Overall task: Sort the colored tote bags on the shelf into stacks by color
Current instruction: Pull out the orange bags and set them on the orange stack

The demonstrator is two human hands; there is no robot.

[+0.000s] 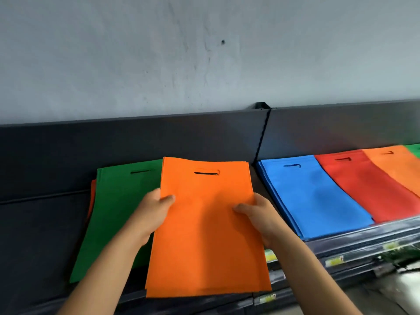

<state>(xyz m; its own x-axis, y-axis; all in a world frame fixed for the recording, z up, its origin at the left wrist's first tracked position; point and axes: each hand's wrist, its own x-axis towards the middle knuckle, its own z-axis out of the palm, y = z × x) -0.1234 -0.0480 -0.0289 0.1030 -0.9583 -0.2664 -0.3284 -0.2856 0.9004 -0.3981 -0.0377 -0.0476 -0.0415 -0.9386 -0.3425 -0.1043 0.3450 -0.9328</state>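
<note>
Orange bag stack (204,223) is pinched at both side edges by left hand (152,214) and right hand (261,214); lower bags could be fanned out if grip loosens.

I see both hands gripping an orange bag stack (206,226) by its side edges, thumbs on top: left hand (152,214) on the left edge, right hand (261,214) on the right. The stack partly covers a green bag (113,210) lying on the dark shelf (41,246); an orange-red edge peeks out beneath the green one's left side. To the right lie a blue stack (311,196), a red bag (372,189), another orange bag (395,167), overlapping in that order. Grey wall (204,53) behind.
</note>
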